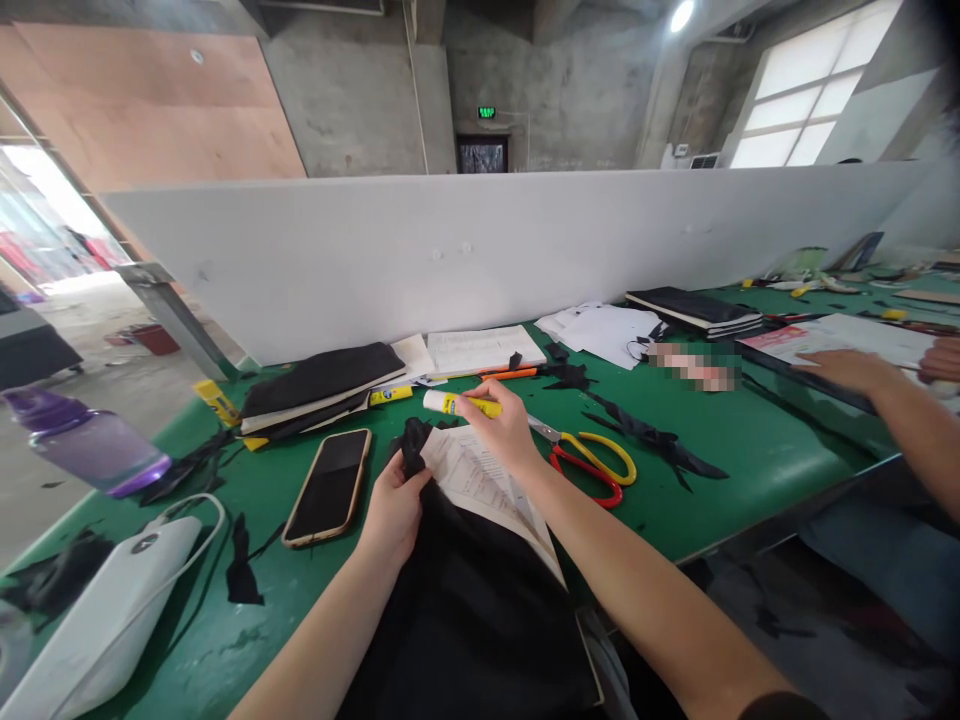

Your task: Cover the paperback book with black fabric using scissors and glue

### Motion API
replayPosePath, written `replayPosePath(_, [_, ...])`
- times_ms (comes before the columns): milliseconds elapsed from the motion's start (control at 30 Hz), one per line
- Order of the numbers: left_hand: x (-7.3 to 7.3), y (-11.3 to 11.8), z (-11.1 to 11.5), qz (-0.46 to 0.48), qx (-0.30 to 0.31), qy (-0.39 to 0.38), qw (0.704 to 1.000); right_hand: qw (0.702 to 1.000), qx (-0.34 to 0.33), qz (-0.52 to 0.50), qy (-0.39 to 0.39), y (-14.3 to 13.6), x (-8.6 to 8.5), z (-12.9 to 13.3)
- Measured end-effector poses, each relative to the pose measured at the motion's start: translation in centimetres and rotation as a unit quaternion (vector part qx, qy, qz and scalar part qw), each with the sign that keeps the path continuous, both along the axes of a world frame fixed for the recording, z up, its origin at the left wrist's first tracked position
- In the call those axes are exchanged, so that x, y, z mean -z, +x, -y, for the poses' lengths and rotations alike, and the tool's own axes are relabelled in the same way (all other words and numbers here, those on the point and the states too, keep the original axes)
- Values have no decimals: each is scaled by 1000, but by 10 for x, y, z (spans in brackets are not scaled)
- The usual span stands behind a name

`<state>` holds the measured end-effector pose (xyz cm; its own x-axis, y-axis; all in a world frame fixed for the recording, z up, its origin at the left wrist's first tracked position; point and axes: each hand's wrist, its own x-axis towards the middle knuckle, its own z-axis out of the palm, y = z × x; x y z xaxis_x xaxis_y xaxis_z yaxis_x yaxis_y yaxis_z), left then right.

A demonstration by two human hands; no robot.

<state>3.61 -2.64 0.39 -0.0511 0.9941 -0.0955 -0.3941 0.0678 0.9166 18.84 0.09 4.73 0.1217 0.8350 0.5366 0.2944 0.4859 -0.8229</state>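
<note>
My left hand (394, 505) pinches the gathered edge of a black cloth (412, 440) at the top left corner of a black-covered book (480, 610). Between thumb and fingers of my right hand (504, 425) is a yellow glue stick (487, 408), its white end pointing left above the book. Printed pages (480, 475) show where the cover lies folded back. Right of that hand, scissors (589, 462) with one red and one yellow handle lie on the green table (690, 520), their blades partly hidden behind the hand.
At left lie a phone (330, 487), a white power bank (112, 610) with a cable, and a purple bottle (90, 440). Black-covered books (322, 385) and papers (487, 350) line the white partition (450, 260). Black scraps (652, 435) are scattered about. A co-worker's hand (847, 370) rests at right.
</note>
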Motion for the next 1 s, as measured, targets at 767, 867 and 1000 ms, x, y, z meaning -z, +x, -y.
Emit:
replayPosePath(767, [5,-1,-1,-24,22,18,999,998,-27,-55,-6,-6,-3,6])
replayPosePath(867, [6,-1,-1,-28,22,20,999,990,-102,-4,-94,2,-4,1])
replayPosePath(1000, [8,-3,-3,-55,1,25,998,980,-134,108,-102,-2,2,2])
